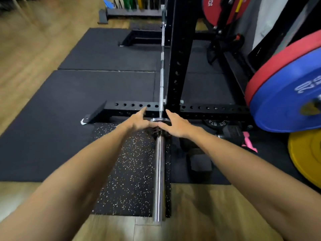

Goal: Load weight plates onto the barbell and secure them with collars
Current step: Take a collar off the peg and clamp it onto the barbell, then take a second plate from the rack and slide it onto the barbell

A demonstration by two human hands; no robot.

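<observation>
The barbell [159, 180] lies on a speckled mat, its chrome sleeve end pointing at me and its thin shaft running away beside the rack upright. No plates are on this sleeve. My left hand [139, 121] and right hand [176, 125] meet at the sleeve's inner end, just before the silver shoulder flange [159, 119]. Between them sits a dark collar [159, 132], mostly hidden by my palms. Both hands press on it from either side, with some fingers sticking out forward.
A black power rack [178, 66] stands just right of the bar. A blue plate [284, 94] and a red plate [271, 66] hang at right, with a yellow plate [307, 153] below. A black plate [215, 122], dumbbell [199, 162] and pink item [248, 141] lie nearby.
</observation>
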